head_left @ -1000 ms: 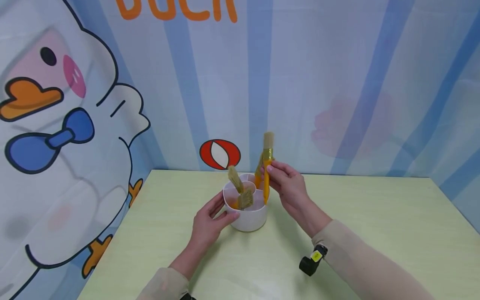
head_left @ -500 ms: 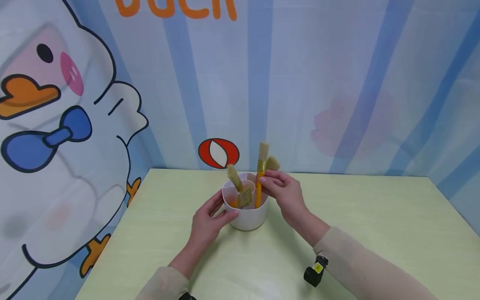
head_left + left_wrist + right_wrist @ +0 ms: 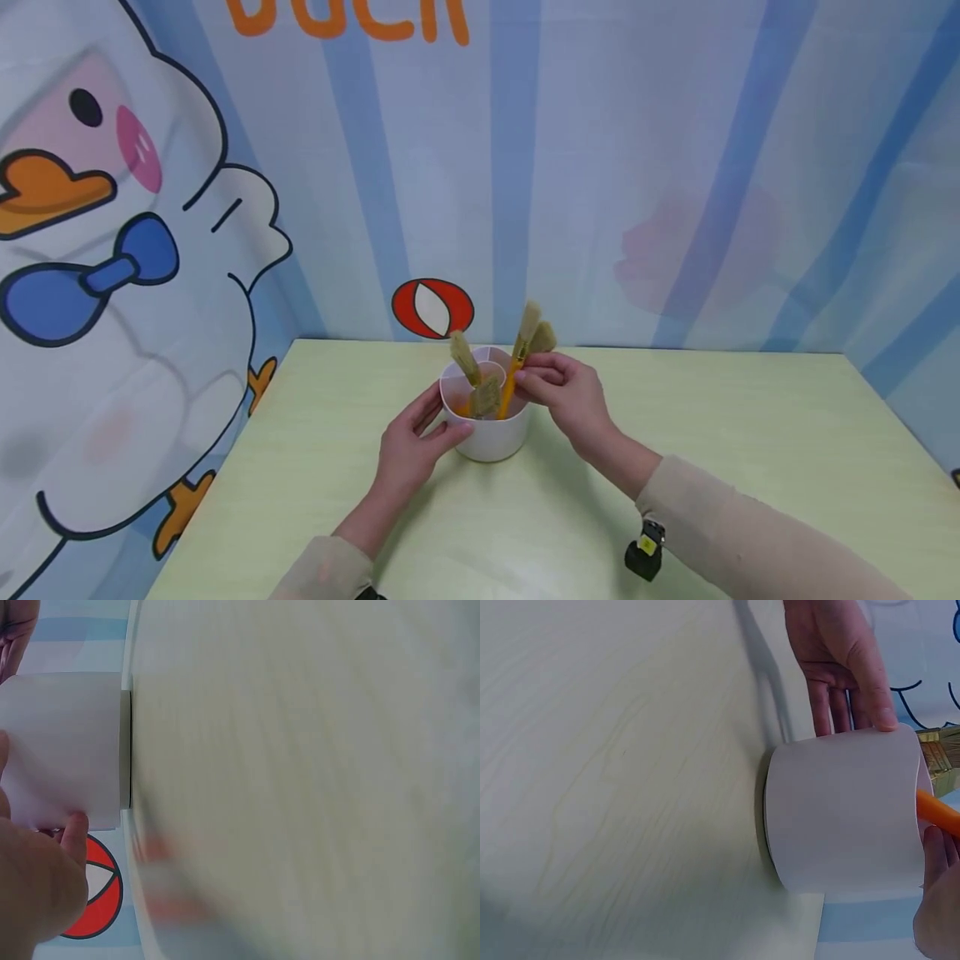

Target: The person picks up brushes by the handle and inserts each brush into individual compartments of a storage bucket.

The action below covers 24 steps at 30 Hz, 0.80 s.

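Note:
A white round pot (image 3: 491, 442) with inner dividers stands upright on the table. My left hand (image 3: 408, 446) holds its left side, thumb near the front of the rim and fingers behind. Over the right rim, my right hand (image 3: 573, 400) pinches the orange handle of a paintbrush (image 3: 508, 387), bristles up; its lower end is inside the pot. Another brush head (image 3: 543, 337) shows just behind it, its handle hidden by the hand. Two more brushes lean in the pot, one at the back left (image 3: 465, 358) and one at the front (image 3: 486, 398). In the right wrist view, the orange handle (image 3: 939, 812) crosses the rim.
The pale wooden table (image 3: 750, 442) extends on both sides of the pot. Behind it hangs a blue striped backdrop (image 3: 585, 167), with a large printed duck (image 3: 150, 400) at the left. A black wrist camera (image 3: 645, 550) is strapped to the right sleeve.
My right hand has lowered the paintbrush into the pot, and the brush now tilts with its handle end towards the left. The left hand keeps its hold on the pot.

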{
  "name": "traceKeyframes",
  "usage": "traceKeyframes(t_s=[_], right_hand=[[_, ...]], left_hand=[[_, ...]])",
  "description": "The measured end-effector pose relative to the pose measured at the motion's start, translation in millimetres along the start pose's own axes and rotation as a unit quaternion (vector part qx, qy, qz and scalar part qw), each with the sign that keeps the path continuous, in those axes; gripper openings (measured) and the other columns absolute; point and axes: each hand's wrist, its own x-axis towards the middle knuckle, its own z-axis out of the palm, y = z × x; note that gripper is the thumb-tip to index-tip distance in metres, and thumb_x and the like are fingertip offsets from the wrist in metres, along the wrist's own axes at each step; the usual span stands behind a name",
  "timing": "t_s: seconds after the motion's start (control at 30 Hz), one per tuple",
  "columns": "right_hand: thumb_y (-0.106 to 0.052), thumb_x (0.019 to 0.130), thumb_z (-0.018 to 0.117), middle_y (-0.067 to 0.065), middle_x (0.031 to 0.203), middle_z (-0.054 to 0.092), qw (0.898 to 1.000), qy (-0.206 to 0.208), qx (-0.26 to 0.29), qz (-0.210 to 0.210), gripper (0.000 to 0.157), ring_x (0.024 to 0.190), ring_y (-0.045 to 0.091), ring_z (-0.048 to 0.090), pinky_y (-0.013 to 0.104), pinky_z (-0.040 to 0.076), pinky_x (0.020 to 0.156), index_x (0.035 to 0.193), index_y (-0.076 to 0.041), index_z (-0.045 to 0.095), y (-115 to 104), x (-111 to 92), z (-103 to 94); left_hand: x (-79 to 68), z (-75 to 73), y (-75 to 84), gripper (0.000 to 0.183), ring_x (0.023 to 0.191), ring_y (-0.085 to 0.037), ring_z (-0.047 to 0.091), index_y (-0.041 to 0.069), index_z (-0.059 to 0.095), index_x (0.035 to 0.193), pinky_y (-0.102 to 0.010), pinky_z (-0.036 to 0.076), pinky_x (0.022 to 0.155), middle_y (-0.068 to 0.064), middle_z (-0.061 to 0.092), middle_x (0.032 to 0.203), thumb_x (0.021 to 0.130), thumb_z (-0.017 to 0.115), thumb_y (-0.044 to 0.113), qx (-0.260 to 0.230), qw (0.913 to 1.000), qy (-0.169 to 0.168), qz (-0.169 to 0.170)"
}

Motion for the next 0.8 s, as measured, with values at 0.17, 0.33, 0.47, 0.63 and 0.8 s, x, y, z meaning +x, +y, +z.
traceKeyframes(t_s=[0.17, 0.33, 0.47, 0.63, 0.8], right_hand=[[-0.002, 0.098, 0.076, 0.016, 0.107, 0.081, 0.999, -0.004, -0.031, -0.006, 0.029, 0.090, 0.013, 0.079, 0.030, 0.066, 0.086, 0.123, 0.009, 0.068, -1.5, -0.9, 0.6], [-0.003, 0.097, 0.078, 0.016, 0.107, 0.081, 0.998, -0.005, -0.056, -0.004, 0.028, 0.092, 0.018, 0.080, 0.031, 0.066, 0.085, 0.122, 0.007, 0.071, -3.7, -0.2, 1.6], [-0.007, 0.096, 0.080, 0.016, 0.107, 0.081, 0.995, -0.008, -0.100, -0.003, 0.028, 0.095, 0.024, 0.080, 0.033, 0.067, 0.085, 0.121, 0.004, 0.073, -6.8, 1.3, 1.7], [-0.011, 0.096, 0.081, 0.016, 0.107, 0.081, 0.990, -0.016, -0.141, 0.005, 0.028, 0.095, 0.027, 0.080, 0.040, 0.067, 0.087, 0.119, 0.003, 0.074, -12.4, 3.5, 1.4], [-0.011, 0.096, 0.082, 0.017, 0.107, 0.080, 0.987, -0.022, -0.155, 0.028, 0.027, 0.092, 0.027, 0.081, 0.043, 0.066, 0.086, 0.116, 0.005, 0.073, -19.0, 3.2, -0.8]], left_hand=[[0.2, 0.3, -1.7, 0.082, 0.149, -0.029, 0.051, 0.020, 0.054, 0.159, -0.043, 0.055, 0.108, -0.003, 0.053, 0.161, 0.087, 0.092, 0.028, 0.001, 1.0000, 0.002, -0.002], [-0.5, 1.5, -2.5, 0.082, 0.149, -0.029, 0.051, 0.021, 0.054, 0.159, -0.043, 0.055, 0.108, -0.002, 0.054, 0.161, 0.086, 0.093, 0.029, 0.004, 1.0000, 0.004, -0.005], [-1.6, 2.2, -1.9, 0.083, 0.149, -0.029, 0.051, 0.021, 0.054, 0.159, -0.043, 0.055, 0.108, -0.002, 0.053, 0.162, 0.086, 0.092, 0.030, 0.006, 0.9999, 0.003, -0.009], [-2.7, 2.0, 0.0, 0.081, 0.150, -0.029, 0.050, 0.020, 0.053, 0.159, -0.042, 0.055, 0.108, -0.002, 0.052, 0.162, 0.088, 0.091, 0.027, 0.005, 1.0000, 0.005, -0.003], [-2.1, 1.8, 1.4, 0.080, 0.150, -0.028, 0.050, 0.020, 0.053, 0.159, -0.042, 0.054, 0.109, -0.003, 0.052, 0.162, 0.088, 0.091, 0.025, -0.001, 1.0000, 0.000, 0.002]])
